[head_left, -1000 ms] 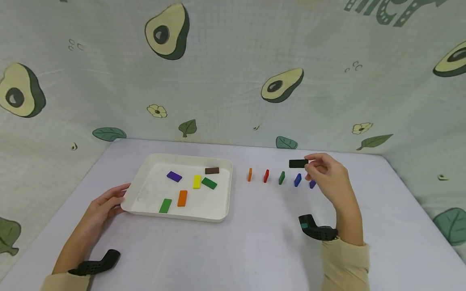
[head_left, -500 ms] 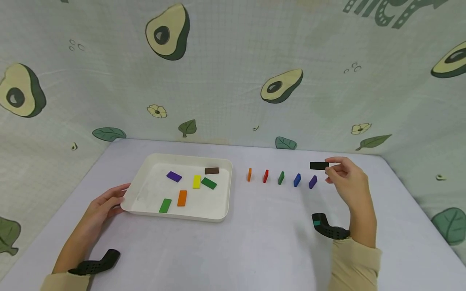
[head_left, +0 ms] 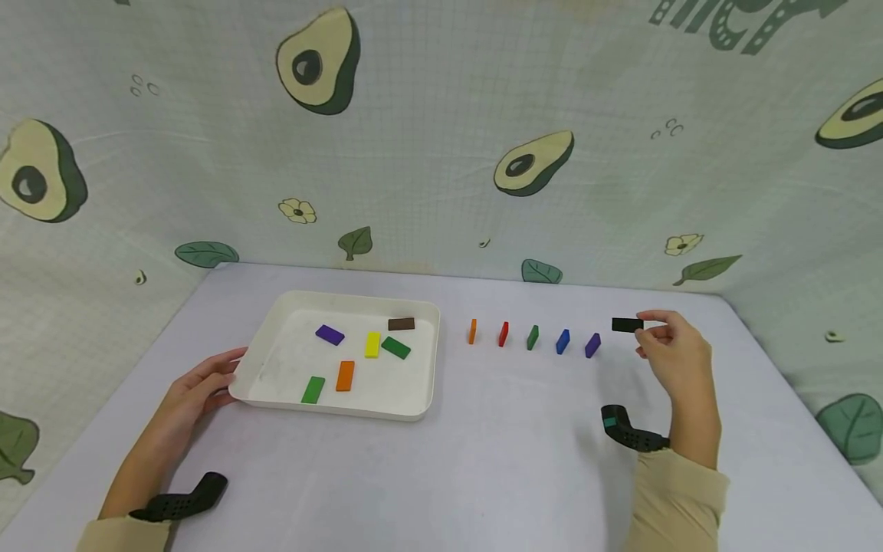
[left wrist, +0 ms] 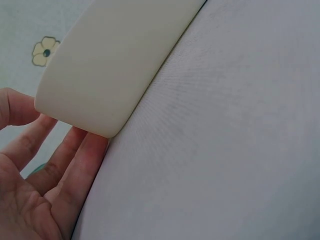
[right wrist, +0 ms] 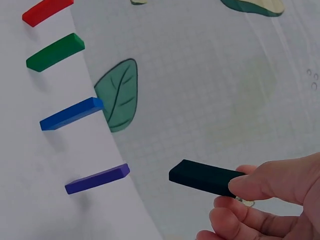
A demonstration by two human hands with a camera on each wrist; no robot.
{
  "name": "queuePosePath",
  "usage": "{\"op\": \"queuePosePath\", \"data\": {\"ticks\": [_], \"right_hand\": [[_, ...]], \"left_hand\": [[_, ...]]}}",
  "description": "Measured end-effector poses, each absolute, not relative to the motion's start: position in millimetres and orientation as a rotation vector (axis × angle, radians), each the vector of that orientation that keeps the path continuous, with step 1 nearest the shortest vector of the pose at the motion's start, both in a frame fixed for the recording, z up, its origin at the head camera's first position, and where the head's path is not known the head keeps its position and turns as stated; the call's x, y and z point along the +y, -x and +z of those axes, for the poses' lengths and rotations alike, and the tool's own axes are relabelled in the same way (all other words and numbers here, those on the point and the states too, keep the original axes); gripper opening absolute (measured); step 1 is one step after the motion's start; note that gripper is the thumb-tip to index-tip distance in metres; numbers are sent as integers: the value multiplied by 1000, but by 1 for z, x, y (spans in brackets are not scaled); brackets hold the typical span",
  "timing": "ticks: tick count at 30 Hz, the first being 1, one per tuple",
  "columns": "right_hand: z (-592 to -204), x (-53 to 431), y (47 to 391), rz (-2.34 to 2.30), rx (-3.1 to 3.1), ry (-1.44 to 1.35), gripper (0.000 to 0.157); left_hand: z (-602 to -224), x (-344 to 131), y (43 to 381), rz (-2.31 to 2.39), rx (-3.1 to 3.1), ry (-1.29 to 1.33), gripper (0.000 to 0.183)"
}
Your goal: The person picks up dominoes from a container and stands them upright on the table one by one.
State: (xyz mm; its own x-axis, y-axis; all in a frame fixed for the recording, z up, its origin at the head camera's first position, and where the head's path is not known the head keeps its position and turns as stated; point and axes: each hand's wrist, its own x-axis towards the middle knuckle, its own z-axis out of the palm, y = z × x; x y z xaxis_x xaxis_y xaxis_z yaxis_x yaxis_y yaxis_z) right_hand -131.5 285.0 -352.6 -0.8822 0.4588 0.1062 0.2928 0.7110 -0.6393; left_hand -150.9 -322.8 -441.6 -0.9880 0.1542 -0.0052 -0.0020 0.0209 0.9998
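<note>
The left hand [head_left: 188, 395] is resting loosely extended fingers against the tray [head_left: 395, 395], probably steadying it. Rightward, five standing blocks [head_left: 533, 337] are lining the counter [head_left: 483, 468], a purple block [head_left: 592, 345] ending their row. Beyond it, the right hand [head_left: 677, 353] is pinching the black block [head_left: 625, 325] by one end; holding it level, clear of the purple block, seems wise.

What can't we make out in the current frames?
Head: the gripped end of the dark block, covered by the right hand; the rest of the lettering, cut off by the top edge.
Left wrist: the inside of the tray, hidden by its own side; where some fingers of the left hand end, hidden by the tray.
Right wrist: part of the red block, cut off by the top edge.
</note>
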Motion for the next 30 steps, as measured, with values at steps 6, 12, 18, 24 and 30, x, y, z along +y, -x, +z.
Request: {"op": "queuePosePath", "data": {"ticks": [6,12,18,24,30], "right_hand": [[-384,312,144,991,-2621,651,35],[-376,300,139,974,-2685,656,35],[-370,292,132,970,-2744,618,36],[-375,293,133,976,-2764,634,36],[-381,295,134,983,-2790,632,37]], "left_hand": [[-441,-323,151,2105,2170,-153,34],[-441,-323,151,2109,2167,-161,35],[-441,-323,151,2103,2169,-143,35],[-441,-323,151,2105,2168,-156,35],[-440,-323,151,2088,2191,-144,36]]}}
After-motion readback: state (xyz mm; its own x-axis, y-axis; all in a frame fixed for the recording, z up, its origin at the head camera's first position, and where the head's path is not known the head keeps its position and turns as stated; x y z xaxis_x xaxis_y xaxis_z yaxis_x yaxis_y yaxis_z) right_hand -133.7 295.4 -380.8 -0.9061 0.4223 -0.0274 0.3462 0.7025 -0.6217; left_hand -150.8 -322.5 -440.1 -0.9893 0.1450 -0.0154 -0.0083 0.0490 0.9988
